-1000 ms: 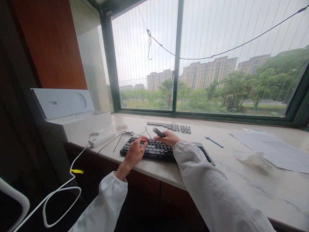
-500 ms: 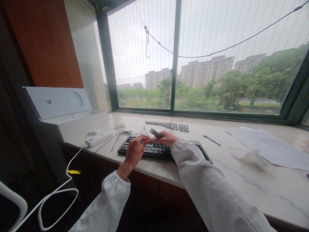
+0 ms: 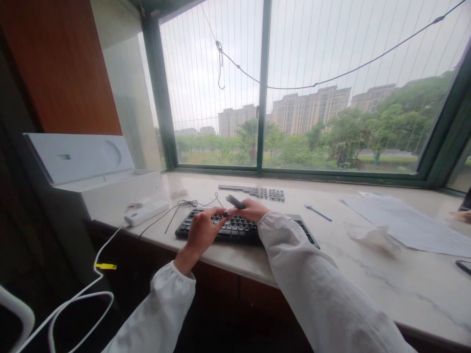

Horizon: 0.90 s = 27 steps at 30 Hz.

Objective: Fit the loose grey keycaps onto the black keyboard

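Note:
A black keyboard (image 3: 235,232) lies on the marble counter under both hands; many of its key positions show bare switches without caps. My left hand (image 3: 201,231) is closed in a pinch on a small dark keycap (image 3: 225,214) above the keyboard's left half. Beside it, my right hand (image 3: 253,211) is closed around a dark, brush-like tool (image 3: 234,201) that points up and to the left. The right fingertips meet the left ones near the keycap. Behind the keyboard, several loose keycaps (image 3: 271,194) are laid out in rows.
A blue pen (image 3: 318,213) lies right of the keyboard, with crumpled tissue (image 3: 371,235) and paper sheets (image 3: 412,220) beyond. At left are an open white box (image 3: 121,189), a white power strip (image 3: 147,212) and a bundled cable (image 3: 188,203). A dark phone-like object (image 3: 464,266) sits far right.
The left fingers have shifted slightly, and the dark keycap now shows between them. My right hand keeps its hold on the tool. The view has turned a little to the right.

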{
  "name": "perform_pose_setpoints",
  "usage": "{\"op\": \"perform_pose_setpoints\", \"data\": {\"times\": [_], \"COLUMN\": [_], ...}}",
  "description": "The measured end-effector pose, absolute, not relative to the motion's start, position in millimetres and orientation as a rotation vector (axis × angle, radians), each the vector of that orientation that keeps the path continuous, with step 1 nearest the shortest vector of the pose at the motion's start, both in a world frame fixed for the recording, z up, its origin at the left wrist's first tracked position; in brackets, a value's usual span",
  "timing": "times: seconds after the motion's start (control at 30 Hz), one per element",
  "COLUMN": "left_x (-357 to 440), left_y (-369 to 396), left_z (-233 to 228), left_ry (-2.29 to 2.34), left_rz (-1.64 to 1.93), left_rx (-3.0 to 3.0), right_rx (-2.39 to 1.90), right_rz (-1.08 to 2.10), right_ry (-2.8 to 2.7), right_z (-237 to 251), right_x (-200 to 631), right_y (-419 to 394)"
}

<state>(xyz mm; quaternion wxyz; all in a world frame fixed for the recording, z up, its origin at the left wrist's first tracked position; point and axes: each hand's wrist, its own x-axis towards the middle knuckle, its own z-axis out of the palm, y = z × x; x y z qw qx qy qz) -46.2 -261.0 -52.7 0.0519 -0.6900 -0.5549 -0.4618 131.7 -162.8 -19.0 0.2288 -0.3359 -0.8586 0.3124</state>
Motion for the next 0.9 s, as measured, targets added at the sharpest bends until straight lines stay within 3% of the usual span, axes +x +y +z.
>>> {"op": "perform_pose_setpoints", "data": {"times": [0.33,0.9], "left_x": [-58.0,-44.5], "left_y": [-234.7,-226.5], "left_z": [-26.2,-38.8], "left_ry": [-1.499,-1.503], "left_rz": [-1.29,-1.305], "left_rx": [-2.222,-2.281], "right_rx": [-1.024,-0.961], "right_rz": [0.811,0.842], "right_ry": [-2.201,-2.224], "right_z": [-17.2,-24.6], "right_x": [145.8,140.4], "right_y": [-146.9,-147.3]}}
